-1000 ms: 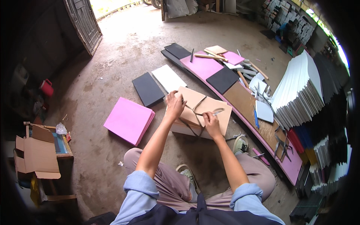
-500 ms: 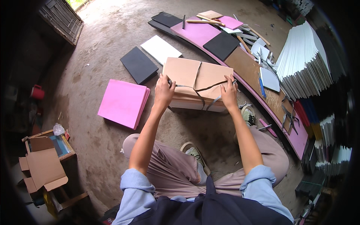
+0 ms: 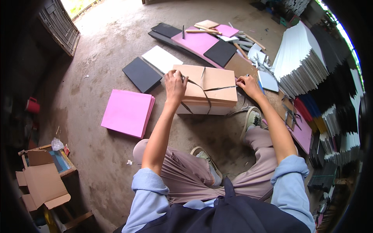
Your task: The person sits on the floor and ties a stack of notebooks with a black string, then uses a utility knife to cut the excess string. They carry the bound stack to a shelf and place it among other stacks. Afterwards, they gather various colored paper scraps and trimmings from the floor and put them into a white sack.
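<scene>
In front of me on the floor stands a thick stack of tan sheets [image 3: 220, 79], with paler sheets at its bottom. A thin dark strap [image 3: 219, 88] crosses its top in both directions and runs down the near side. My left hand [image 3: 175, 86] is at the stack's left edge, fingers closed on a length of the strap. Just off the right edge, my right hand [image 3: 250, 86] pinches the strap's other end, which is drawn taut across the top. A loose grey strip trails on the floor near my right shoe [image 3: 253, 116].
To the left lie a pink stack [image 3: 126, 110], a dark stack [image 3: 142, 74] and a white sheet [image 3: 161, 58]. A long low board [image 3: 243, 68] with sheets, offcuts and scissors [image 3: 292, 115] runs along the right. Tall white stacks [image 3: 297, 58] stand beyond it. An open carton [image 3: 43, 182] is at lower left.
My right hand has moved right, off the stack, pulling the strap end out straight. My left hand has stayed at the left edge, now raised and more tightly closed. The view has shifted slightly.
</scene>
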### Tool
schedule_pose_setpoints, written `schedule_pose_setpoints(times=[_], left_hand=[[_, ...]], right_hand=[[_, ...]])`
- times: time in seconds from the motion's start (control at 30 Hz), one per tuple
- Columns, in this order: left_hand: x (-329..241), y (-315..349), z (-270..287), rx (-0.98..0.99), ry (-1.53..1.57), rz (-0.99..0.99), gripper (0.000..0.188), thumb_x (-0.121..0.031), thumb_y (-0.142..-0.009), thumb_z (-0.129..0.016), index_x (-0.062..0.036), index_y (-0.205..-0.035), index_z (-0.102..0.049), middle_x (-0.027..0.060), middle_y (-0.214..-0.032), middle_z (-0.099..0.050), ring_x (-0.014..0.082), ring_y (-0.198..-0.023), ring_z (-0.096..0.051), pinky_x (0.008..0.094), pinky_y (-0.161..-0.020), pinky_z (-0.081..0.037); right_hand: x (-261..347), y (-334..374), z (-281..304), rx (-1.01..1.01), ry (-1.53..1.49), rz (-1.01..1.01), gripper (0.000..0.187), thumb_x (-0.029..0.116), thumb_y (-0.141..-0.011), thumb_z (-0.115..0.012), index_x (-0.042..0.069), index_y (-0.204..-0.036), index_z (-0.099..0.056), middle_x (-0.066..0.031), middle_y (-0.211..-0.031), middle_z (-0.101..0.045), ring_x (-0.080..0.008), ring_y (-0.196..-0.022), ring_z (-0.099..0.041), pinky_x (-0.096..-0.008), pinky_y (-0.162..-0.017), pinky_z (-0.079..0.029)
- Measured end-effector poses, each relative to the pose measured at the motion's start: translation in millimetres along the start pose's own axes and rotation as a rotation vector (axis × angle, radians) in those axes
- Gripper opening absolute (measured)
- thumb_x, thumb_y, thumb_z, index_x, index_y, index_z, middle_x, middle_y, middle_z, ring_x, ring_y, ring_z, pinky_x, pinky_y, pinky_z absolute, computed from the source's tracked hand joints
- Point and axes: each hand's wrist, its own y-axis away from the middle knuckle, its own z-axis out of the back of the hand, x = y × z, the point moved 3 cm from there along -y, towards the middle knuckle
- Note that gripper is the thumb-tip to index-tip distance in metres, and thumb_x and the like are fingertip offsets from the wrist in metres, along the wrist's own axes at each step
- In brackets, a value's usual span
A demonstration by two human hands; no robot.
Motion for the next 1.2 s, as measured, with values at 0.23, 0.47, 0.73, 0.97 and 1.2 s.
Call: schedule_pose_setpoints(times=[0.23,0.47,0.73,0.97,1.2], left_hand=[[27,15,-9,0.203,0.134,0.070,0.035,-0.019,-0.081,-0.056,0.0027,-0.104,-0.041,0.0233,-0.110,-0.048,0.0393,-0.102,-0.046,0.0441,-0.084,-0.039],[21,29,4,0.133,0.104,0.194,0.027,-0.017,-0.084,-0.053,0.0032,-0.099,-0.040,0.0241,-0.094,-0.056,0.0384,-0.093,-0.050,0.0451,-0.077,-0.041],[14,13,11,-0.032,-0.130,0.002,0.028,-0.023,-0.084,-0.056,0.0021,-0.095,-0.051,0.0207,-0.091,-0.056,0.0382,-0.080,-0.055,0.0443,-0.069,-0.044],[-26,-33,8,0.210,-0.121,0.021,0.033,-0.039,-0.085,-0.051,-0.0065,-0.091,-0.056,0.0145,-0.084,-0.061,0.0369,-0.078,-0.059,0.0438,-0.063,-0.047],[-35,-57,-37,0.248,-0.172,-0.098,0.032,-0.037,-0.083,-0.054,-0.0052,-0.085,-0.056,0.0145,-0.079,-0.060,0.0314,-0.073,-0.060,0.0390,-0.063,-0.047]], right_hand=[[-38,-12,-21,0.223,0.018,-0.123,0.041,0.026,-0.072,-0.066,-0.001,-0.103,-0.057,-0.0208,-0.094,-0.062,-0.0311,-0.087,-0.060,-0.0377,-0.078,-0.047],[-1,19,-77,-0.084,-0.138,-0.252,0.046,0.014,-0.075,-0.059,-0.005,-0.113,-0.043,-0.0302,-0.094,-0.056,-0.0421,-0.091,-0.055,-0.0464,-0.078,-0.046],[-5,13,-40,0.202,0.067,-0.168,0.038,0.028,-0.078,-0.060,0.001,-0.105,-0.053,-0.0234,-0.090,-0.060,-0.0383,-0.088,-0.058,-0.0438,-0.075,-0.048],[-31,-12,3,0.260,-0.179,0.087,0.028,0.028,-0.077,-0.061,0.003,-0.090,-0.063,-0.0179,-0.085,-0.062,-0.0327,-0.085,-0.059,-0.0395,-0.076,-0.045],[-64,-13,-5,0.047,-0.157,0.095,0.028,0.027,-0.077,-0.062,0.000,-0.082,-0.061,-0.0191,-0.082,-0.059,-0.0338,-0.078,-0.056,-0.0405,-0.070,-0.043]])
